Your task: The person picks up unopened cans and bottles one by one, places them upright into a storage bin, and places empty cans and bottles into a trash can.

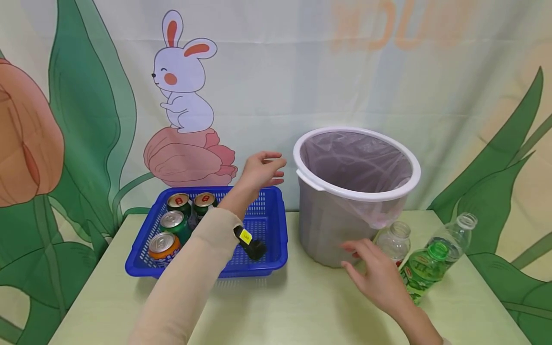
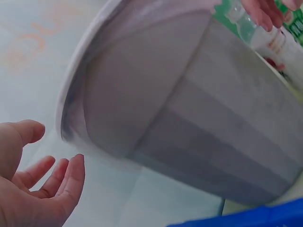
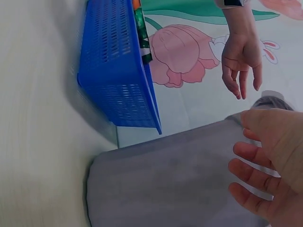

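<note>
Grey bin [image 1: 323, 225] stands upright on the bench [image 1: 310, 306] at my 1 o'clock. White rim [image 1: 366, 194] up top, translucent liner [image 1: 349, 153] inside and hanging over the edge toward me. My left hand [image 1: 260, 170] is near the rim at its 9 o'clock, fingers slightly bent and spread, thumb apart; gap to the rim visible. Black wrist unit [image 1: 257, 250] with a yellow tag on that arm. My right hand [image 1: 377, 278] is at the bin's 6 o'clock, in front of the wall, fingers loosely curved and spread; can't tell if it touches. At my 2 o'clock, close together: clear bottle [image 1: 396, 242] beside the bin, green bottle [image 1: 424, 268] nearer me, second clear bottle [image 1: 453, 239] behind that. Blue basket [image 1: 282, 239] at 11, my left sleeve [image 1: 185, 287] crossing it. Upright in its left half: orange can [image 1: 165, 245], green can [image 1: 174, 223], two dark cans [image 1: 178, 201] at the back. Beyond, printed backdrop [image 1: 258, 86], rabbit [image 1: 183, 76] at 11.
</note>
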Demonstrator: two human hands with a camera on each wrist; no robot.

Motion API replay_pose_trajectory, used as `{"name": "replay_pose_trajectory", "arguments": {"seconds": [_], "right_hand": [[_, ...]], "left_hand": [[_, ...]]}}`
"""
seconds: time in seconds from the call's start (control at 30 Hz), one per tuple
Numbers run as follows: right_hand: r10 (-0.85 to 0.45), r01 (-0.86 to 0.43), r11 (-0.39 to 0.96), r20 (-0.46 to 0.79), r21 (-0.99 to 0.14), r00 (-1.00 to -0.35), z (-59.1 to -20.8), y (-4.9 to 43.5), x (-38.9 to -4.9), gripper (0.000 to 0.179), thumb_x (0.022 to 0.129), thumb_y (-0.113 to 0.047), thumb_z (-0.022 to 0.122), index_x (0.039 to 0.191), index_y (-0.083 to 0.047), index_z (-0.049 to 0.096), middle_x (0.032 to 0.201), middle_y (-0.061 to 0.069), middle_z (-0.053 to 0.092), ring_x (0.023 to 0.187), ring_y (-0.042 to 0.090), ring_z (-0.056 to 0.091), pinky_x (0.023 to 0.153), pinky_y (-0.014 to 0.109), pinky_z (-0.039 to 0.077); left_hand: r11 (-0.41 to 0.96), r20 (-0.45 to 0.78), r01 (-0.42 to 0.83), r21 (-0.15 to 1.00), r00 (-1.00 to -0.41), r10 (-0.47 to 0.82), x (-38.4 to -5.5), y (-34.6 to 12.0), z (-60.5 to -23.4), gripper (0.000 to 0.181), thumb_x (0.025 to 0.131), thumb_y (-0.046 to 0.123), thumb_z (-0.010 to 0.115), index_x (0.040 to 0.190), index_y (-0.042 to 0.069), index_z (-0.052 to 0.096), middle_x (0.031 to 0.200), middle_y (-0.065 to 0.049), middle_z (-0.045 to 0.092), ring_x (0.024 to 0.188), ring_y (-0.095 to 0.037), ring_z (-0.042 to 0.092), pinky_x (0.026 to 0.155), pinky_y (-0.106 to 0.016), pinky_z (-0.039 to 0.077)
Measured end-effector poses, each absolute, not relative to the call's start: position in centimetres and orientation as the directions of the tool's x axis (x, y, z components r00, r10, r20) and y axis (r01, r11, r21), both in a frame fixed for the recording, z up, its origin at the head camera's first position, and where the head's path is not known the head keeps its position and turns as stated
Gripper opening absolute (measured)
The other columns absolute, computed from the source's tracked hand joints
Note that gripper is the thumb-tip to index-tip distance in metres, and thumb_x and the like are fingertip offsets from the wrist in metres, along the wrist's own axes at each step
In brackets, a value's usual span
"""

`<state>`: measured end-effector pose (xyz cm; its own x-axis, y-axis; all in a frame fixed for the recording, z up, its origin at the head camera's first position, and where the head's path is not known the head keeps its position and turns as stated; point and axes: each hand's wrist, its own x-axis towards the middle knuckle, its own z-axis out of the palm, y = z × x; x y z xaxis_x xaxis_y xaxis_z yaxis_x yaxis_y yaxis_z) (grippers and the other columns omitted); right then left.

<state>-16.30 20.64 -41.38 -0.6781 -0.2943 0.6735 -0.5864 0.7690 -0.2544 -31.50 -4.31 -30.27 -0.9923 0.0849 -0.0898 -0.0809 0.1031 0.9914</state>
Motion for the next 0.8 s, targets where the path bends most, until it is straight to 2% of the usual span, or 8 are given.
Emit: {"name": "replay_pose_trajectory", "arguments": {"seconds": [0.27, 0.43, 0.57, 0.67, 0.8], "right_hand": [[-0.254, -0.538, 0.805, 0.671, -0.252, -0.696, -40.6, 22.5, -15.3, 0.037, 0.070, -0.012, 0.075, 0.105, -0.013, 0.063, 0.097, -0.005, 0.063, 0.081, 0.010, 0.058, 0.064, 0.027, 0.049], [-0.234, -0.516, 0.817, 0.669, -0.257, -0.705, -40.1, 23.4, -14.6, 0.038, 0.071, -0.011, 0.074, 0.106, -0.011, 0.062, 0.099, -0.003, 0.062, 0.082, 0.010, 0.058, 0.068, 0.020, 0.045], [-0.202, -0.481, 0.841, 0.683, -0.246, -0.702, -39.7, 24.1, -14.0, 0.040, 0.067, -0.006, 0.076, 0.104, -0.011, 0.062, 0.097, -0.003, 0.062, 0.077, 0.009, 0.056, 0.065, 0.016, 0.044], [-0.180, -0.470, 0.849, 0.702, -0.244, -0.689, -39.6, 24.9, -13.7, 0.031, 0.075, -0.014, 0.072, 0.104, -0.009, 0.062, 0.096, -0.001, 0.062, 0.076, 0.010, 0.056, 0.063, 0.016, 0.043], [-0.144, -0.452, 0.854, 0.720, -0.256, -0.679, -39.2, 25.9, -13.3, 0.033, 0.076, -0.014, 0.070, 0.108, -0.007, 0.062, 0.097, 0.002, 0.060, 0.081, 0.013, 0.055, 0.065, 0.018, 0.041]], "left_hand": [[-0.002, -0.122, -0.122, 0.992, -0.990, 0.067, -32.1, -2.2, -28.9, 0.047, 0.085, 0.022, 0.066, 0.126, 0.006, 0.048, 0.115, -0.012, 0.057, 0.094, -0.025, 0.064, 0.073, -0.028, 0.056], [0.001, -0.146, -0.146, 0.989, -0.987, 0.064, -32.3, -1.4, -28.7, 0.046, 0.084, 0.017, 0.067, 0.124, 0.005, 0.048, 0.112, -0.012, 0.058, 0.091, -0.023, 0.065, 0.072, -0.028, 0.056], [0.006, -0.152, -0.152, 0.988, -0.986, 0.064, -32.5, -1.1, -28.8, 0.044, 0.082, 0.012, 0.067, 0.123, 0.005, 0.050, 0.110, -0.013, 0.060, 0.088, -0.022, 0.065, 0.074, -0.029, 0.056], [0.009, -0.161, -0.161, 0.987, -0.984, 0.070, -32.8, -1.0, -28.8, 0.043, 0.083, 0.012, 0.067, 0.122, 0.006, 0.051, 0.110, -0.013, 0.060, 0.086, -0.021, 0.065, 0.077, -0.030, 0.055], [0.026, -0.181, -0.179, 0.983, -0.980, 0.081, -33.1, -0.9, -28.8, 0.044, 0.084, 0.013, 0.066, 0.124, 0.006, 0.051, 0.111, -0.012, 0.059, 0.087, -0.021, 0.064, 0.079, -0.030, 0.055]]}}
